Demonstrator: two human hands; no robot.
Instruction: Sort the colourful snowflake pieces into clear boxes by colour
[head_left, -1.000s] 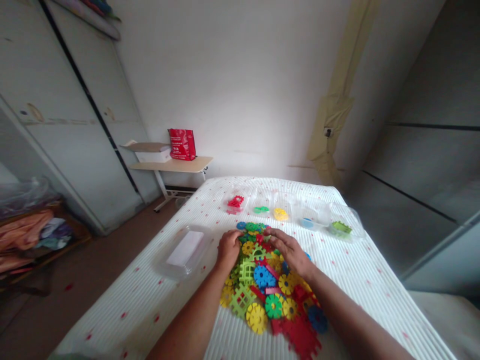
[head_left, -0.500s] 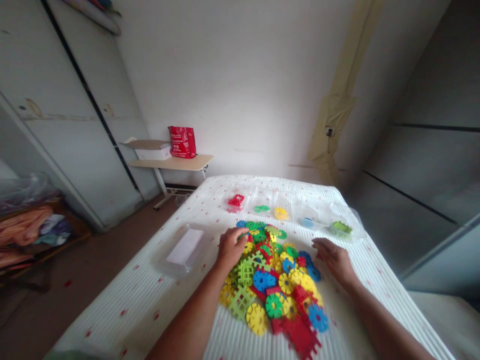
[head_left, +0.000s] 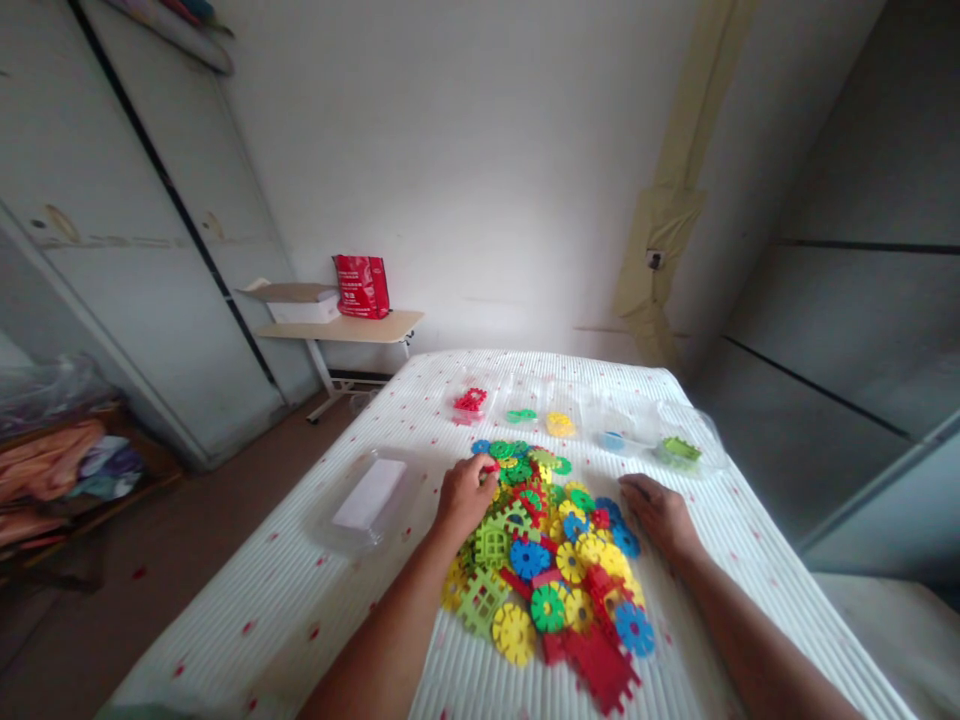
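Note:
A heap of plastic building pieces (head_left: 568, 562) lies in front of me: round notched discs in yellow, blue and green, with red and light-green square pieces among them. At the heap's far left edge, my left hand (head_left: 466, 492) is closed, a small red plastic piece (head_left: 491, 467) showing between thumb and forefinger. My right hand (head_left: 660, 512) rests palm down on the right side, fingers stretched toward the blue discs (head_left: 624, 538). Nothing shows in it.
Behind the heap stands a row of clear plastic containers holding red pieces (head_left: 470, 401), green pieces (head_left: 522, 415), yellow pieces (head_left: 559, 424), a blue piece (head_left: 613, 440) and light-green pieces (head_left: 680, 449). A clear tray with a white rectangle (head_left: 370, 493) lies left. A red bag (head_left: 362, 286) stands on a side table.
My left hand has closed on the red piece and lifted it slightly. My right hand has shifted a little left, closer to the blue discs.

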